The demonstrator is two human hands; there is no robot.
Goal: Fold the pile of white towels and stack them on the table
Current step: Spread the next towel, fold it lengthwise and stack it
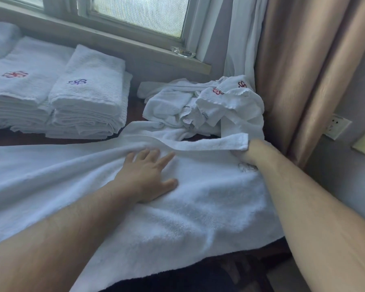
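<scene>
A large white towel (pixel 177 218) lies spread over the worktop (pixel 57 139), covering nearly all of it; only a dark strip shows at 9 o'clock, and the towel runs out of view at the left edge. The left hand (pixel 150 175) lies flat on it with fingers straight and spread wide, pressing the cloth. At 3 o'clock from it, the right hand (pixel 248 152) grips the towel's far corner, where a folded hem stands up; the fingers are buried in the cloth and cannot be counted. A faint logo (pixel 246 167) beside that wrist is too pale to read. At 12 o'clock sits the unfolded pile (pixel 204 108), crumpled, its count unclear. At 10 o'clock stand two folded stacks (pixel 86 98), one cut off by the left edge. A curtain (pixel 299 70) hangs at 2 o'clock, hiding the wall behind it.
</scene>
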